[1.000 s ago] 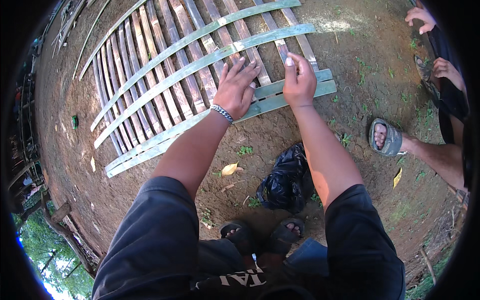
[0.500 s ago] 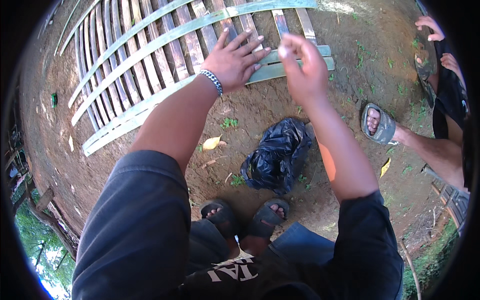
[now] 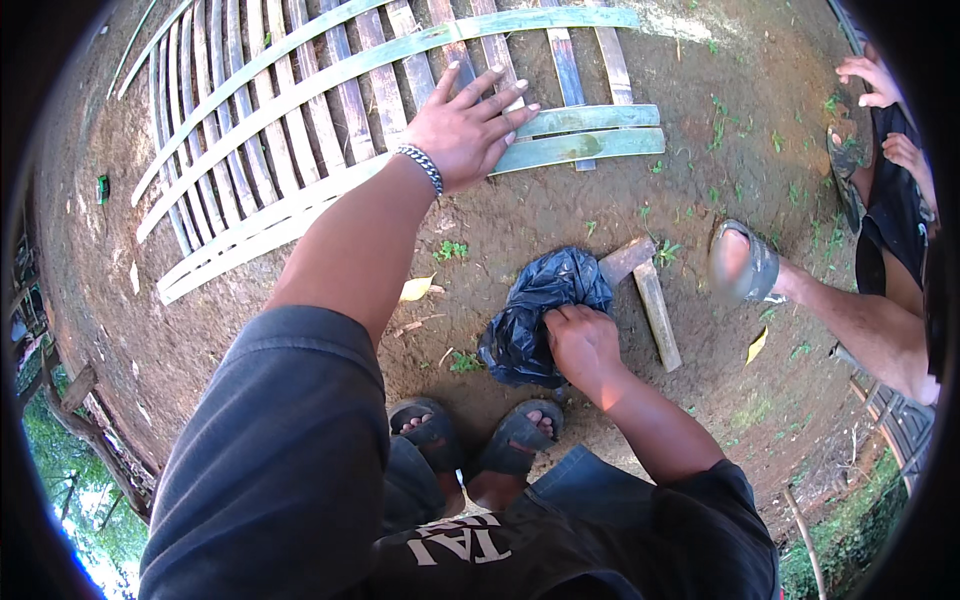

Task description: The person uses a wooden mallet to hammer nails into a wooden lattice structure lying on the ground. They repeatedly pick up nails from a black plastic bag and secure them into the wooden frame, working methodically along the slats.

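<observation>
My left hand lies flat with fingers spread across the lattice of bamboo slats, over the near long strips. It presses on them and holds nothing. My right hand is at the mouth of a crumpled black plastic bag on the ground, fingers bent and drawn together. Their tips are hidden in the bag's folds, so what they hold does not show. Just right of the bag lies a hammer-shaped tool with a pale wooden handle.
Another person's sandalled foot and hands are at the right. My own sandalled feet stand behind the bag. A yellow leaf lies on the bare soil. Branches are at the left edge.
My right hand has come down and back from above the slats' right end to the black bag. The hammer-shaped tool is now uncovered. My left hand stays on the slats.
</observation>
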A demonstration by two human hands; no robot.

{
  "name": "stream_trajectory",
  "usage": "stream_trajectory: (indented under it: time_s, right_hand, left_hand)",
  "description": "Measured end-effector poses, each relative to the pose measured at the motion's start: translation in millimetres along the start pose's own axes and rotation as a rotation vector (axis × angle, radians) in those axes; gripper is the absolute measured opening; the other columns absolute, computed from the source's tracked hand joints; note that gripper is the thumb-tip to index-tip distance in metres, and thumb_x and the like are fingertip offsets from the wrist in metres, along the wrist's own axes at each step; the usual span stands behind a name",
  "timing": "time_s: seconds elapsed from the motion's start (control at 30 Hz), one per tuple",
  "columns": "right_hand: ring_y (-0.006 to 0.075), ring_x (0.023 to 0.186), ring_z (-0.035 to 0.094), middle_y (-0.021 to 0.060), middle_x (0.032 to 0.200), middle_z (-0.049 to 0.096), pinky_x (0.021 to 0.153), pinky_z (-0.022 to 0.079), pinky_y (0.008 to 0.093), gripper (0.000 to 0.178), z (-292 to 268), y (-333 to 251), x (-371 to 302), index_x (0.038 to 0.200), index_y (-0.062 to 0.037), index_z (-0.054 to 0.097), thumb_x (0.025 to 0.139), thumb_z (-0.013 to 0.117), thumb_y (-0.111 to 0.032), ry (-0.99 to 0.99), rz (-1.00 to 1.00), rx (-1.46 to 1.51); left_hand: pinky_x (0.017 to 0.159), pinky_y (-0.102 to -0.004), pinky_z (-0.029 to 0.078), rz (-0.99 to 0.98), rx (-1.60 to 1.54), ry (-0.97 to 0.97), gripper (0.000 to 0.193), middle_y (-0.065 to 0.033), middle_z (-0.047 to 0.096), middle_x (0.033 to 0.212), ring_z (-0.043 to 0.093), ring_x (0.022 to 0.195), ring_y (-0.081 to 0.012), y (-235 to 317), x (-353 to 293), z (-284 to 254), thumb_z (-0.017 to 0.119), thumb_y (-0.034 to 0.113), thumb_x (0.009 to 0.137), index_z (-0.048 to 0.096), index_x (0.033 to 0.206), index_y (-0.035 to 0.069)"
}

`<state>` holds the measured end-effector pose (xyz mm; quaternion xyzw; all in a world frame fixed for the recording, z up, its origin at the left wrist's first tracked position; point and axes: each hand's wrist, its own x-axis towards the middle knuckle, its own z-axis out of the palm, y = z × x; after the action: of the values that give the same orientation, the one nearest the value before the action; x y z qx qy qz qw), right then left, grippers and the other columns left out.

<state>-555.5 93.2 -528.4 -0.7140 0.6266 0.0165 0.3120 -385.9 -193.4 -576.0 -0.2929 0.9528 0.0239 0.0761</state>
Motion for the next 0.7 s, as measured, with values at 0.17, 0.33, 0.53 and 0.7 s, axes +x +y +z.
stream_trajectory:
  time_s: [0.17,0.33,0.53,0.7]
  right_hand:
    - [0.0282,0.091,0.070,0.0092,0.092,0.069,0.077,0.056,0.0425,0.009,4,2,0,0.088,-0.0092,0.068,0.086,0.059,-0.011,-0.001,-0.014,-0.017]
    - [0.0285,0.091,0.070,0.0090,0.089,0.069,0.077,0.056,0.0426,0.005,0,2,-1,0.087,-0.0095,0.067,0.085,0.062,-0.011,0.030,-0.023,-0.005]
    - [0.0313,0.089,0.070,0.0103,0.090,0.071,0.077,0.056,0.0428,0.011,-14,7,-6,0.092,-0.0100,0.070,0.082,0.069,-0.004,0.038,-0.005,0.178]
    - [0.0322,0.088,0.071,0.0088,0.093,0.074,0.080,0.057,0.0419,0.017,-21,7,-7,0.095,-0.0105,0.072,0.081,0.074,-0.002,0.095,0.008,0.342]
  left_hand:
    - [0.131,-0.0564,0.011,0.021,-0.029,0.056,0.052,0.0024,0.037,0.168,0.024,0.159,-0.0230,-1,-1,1,0.041,0.034,0.109,0.038,0.161,0.032]
    - [0.131,-0.0552,0.013,0.031,-0.052,0.074,0.052,0.0005,0.039,0.167,0.026,0.158,-0.0236,-3,-3,4,0.044,0.031,0.108,0.040,0.160,0.031]
    - [0.131,-0.0550,0.013,0.037,-0.116,0.110,0.053,-0.0007,0.040,0.166,0.027,0.157,-0.0240,-4,-3,7,0.047,0.028,0.106,0.041,0.159,0.028]
    - [0.131,-0.0543,0.013,0.018,-0.145,0.068,0.049,-0.0024,0.042,0.164,0.028,0.157,-0.0243,-4,-1,4,0.047,0.027,0.106,0.046,0.154,0.017]
